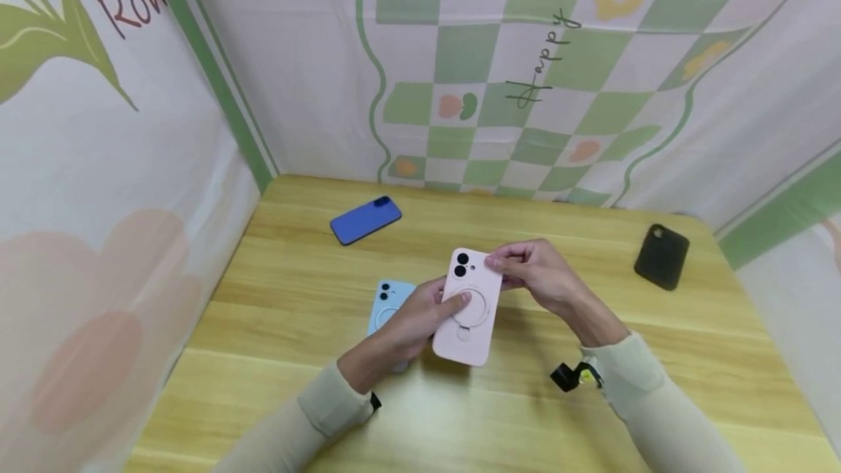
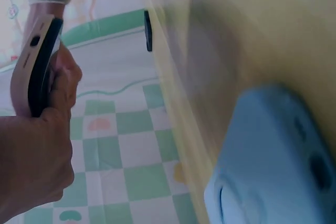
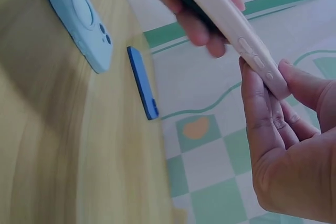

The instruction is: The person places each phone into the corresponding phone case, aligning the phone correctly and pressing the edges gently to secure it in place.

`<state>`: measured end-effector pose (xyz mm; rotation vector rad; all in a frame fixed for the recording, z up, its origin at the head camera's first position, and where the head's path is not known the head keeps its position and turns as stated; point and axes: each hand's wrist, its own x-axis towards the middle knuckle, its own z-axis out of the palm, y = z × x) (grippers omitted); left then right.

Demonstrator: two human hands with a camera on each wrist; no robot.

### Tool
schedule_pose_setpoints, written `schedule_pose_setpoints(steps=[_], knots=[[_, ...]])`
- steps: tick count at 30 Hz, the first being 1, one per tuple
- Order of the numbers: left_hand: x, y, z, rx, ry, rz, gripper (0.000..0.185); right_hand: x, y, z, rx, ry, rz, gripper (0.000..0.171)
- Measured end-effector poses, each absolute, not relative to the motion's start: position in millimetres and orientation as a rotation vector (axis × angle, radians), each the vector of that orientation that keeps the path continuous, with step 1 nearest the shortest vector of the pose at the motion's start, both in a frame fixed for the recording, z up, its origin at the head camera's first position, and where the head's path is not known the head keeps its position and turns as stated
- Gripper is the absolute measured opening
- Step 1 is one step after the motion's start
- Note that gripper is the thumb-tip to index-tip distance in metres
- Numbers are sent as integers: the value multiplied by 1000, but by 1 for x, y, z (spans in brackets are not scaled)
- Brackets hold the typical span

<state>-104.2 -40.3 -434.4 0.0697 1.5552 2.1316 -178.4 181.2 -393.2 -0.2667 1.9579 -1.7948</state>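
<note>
A pink phone case (image 1: 482,327) with a ring on its back and a dark phone side showing underneath (image 2: 43,72) is held up above the table, camera end away from the body. My left hand (image 1: 417,316) grips its left side, thumb lying across the ring. With thumb and fingers my right hand (image 1: 542,276) pinches the upper right corner, close to the side buttons in the right wrist view (image 3: 294,145). Under and beside my left forearm lies a light blue phone case (image 1: 388,305), partly hidden by that hand.
Toward the back left of the wooden table (image 1: 263,327) lies a blue phone (image 1: 365,221), back up. A black phone case (image 1: 662,257) rests near the right edge. Patterned cloth (image 1: 460,57) hangs behind the table and along both sides.
</note>
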Motion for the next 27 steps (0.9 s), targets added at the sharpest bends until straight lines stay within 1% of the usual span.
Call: schedule_pose_setpoints(steps=[2,7,11,20,27], knots=[[-107,-43,-434,54,1603,2110,36,-178,182,-391,-285,1996,-1759,11],[-110,-48,-433,-9,1696,2084,29,-174,183,-387,-298,2073,-1694,26],[-109,-50,-434,-14,1695,2113,29,-171,179,-387,-263,2127,-1683,30],[-109,-51,-436,-64,1718,2192,31,-162,176,-392,-207,2178,-1691,33],[-114,-54,-433,-151,1699,2293,33,-146,174,-402,-233,2162,-1649,34]])
